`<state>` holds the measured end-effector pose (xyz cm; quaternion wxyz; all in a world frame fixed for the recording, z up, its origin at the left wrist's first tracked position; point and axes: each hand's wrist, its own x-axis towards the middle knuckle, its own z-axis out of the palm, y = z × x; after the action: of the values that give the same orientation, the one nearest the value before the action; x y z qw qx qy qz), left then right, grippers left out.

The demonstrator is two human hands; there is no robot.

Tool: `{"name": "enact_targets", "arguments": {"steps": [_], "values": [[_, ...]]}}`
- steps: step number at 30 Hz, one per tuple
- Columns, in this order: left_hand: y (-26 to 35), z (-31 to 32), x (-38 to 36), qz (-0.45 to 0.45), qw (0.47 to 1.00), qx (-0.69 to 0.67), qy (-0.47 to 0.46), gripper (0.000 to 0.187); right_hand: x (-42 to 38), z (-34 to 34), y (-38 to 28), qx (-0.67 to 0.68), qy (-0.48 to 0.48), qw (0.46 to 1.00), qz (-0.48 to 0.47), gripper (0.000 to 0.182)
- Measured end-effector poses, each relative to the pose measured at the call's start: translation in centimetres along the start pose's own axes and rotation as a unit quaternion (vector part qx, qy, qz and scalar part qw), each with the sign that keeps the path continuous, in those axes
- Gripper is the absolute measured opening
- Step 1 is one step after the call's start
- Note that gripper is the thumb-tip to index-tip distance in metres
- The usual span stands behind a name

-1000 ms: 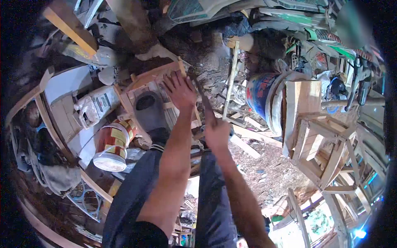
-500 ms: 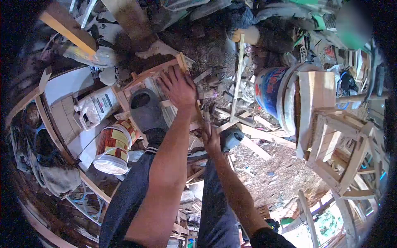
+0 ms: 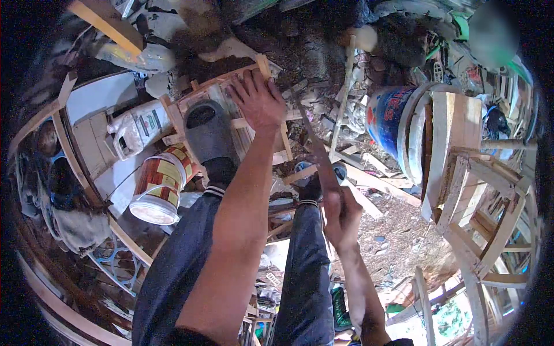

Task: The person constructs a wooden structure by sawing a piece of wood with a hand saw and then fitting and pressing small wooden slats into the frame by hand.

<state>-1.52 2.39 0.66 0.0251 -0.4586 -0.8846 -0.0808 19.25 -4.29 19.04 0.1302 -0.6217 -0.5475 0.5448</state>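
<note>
My left hand [image 3: 258, 102] lies flat with fingers spread on a slatted wooden frame [image 3: 216, 92], near its right end. Beside it, my left foot in a grey slipper [image 3: 209, 132] rests on the same frame. My right hand [image 3: 341, 216] is closed around the handle end of a handsaw [image 3: 310, 130]. The long, narrow blade slants up and away, its tip just right of the frame's edge. The handle is mostly hidden by the fingers. A short wood piece [image 3: 300, 175] shows by my right foot, below the frame.
At left are a white jug [image 3: 137, 130] and a brown-patterned bucket [image 3: 158, 187]. A large blue bucket [image 3: 389, 127] lies tipped at right, near a wooden box-like frame [image 3: 482, 213]. Loose wood strips [image 3: 384, 181] and chips cover the ground.
My right hand has drawn back toward me and to the right with the handsaw, exposing more blade. My left hand remains spread on the wooden frame. The view has shifted slightly.
</note>
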Motion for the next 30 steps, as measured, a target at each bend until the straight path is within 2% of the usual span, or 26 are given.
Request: {"name": "enact_targets", "arguments": {"steps": [2, 6, 8, 16, 19, 22, 24, 25, 27, 30], "values": [[0.0, 0.4, -0.3, 0.005, 1.0, 0.003, 0.014, 0.046, -1.4, -1.1, -2.9, -0.047, 0.009, 0.998, 0.041, 0.016], [0.2, 0.2, -0.2, -0.008, 0.999, -0.032, 0.007, 0.046, -3.5, -1.9, -4.3, -0.046, 0.017, 0.997, 0.06, 0.018], [-0.1, 0.4, -0.2, 0.011, 0.999, -0.012, 0.033, 0.046, -3.8, -2.0, -5.7, -0.068, -0.016, 0.99, 0.123, 0.039], [-0.1, 0.3, -0.1, 0.003, 1.0, -0.015, 0.016, 0.044, -3.6, -0.4, -8.2, -0.031, 0.007, 0.993, 0.112, 0.038], [-0.2, 0.3, 0.1, -0.005, 1.0, -0.015, 0.01, 0.045, -2.2, 0.3, -7.9, -0.03, -0.006, 0.989, 0.146, 0.039], [-0.1, 0.3, 0.5, 0.0, 1.0, -0.028, 0.008, 0.045, -0.9, 0.8, -7.8, -0.07, 0.01, 0.992, 0.101, 0.04], [-0.5, 0.2, 0.6, 0.005, 0.999, -0.031, 0.007, 0.045, -1.5, -0.1, -8.7, -0.095, -0.004, 0.986, 0.135, 0.025], [-0.5, 0.2, 0.6, 0.006, 1.0, -0.014, 0.0, 0.045, -2.3, -0.6, -9.3, -0.095, -0.005, 0.986, 0.135, 0.025], [-0.6, 0.1, 0.4, 0.0, 1.0, 0.005, -0.01, 0.045, -3.9, -1.8, -10.5, -0.112, -0.017, 0.979, 0.171, 0.038], [-0.3, 0.1, 0.6, 0.001, 1.0, -0.009, 0.011, 0.045, -3.6, -0.6, -9.9, -0.113, -0.014, 0.981, 0.156, 0.036]]}}
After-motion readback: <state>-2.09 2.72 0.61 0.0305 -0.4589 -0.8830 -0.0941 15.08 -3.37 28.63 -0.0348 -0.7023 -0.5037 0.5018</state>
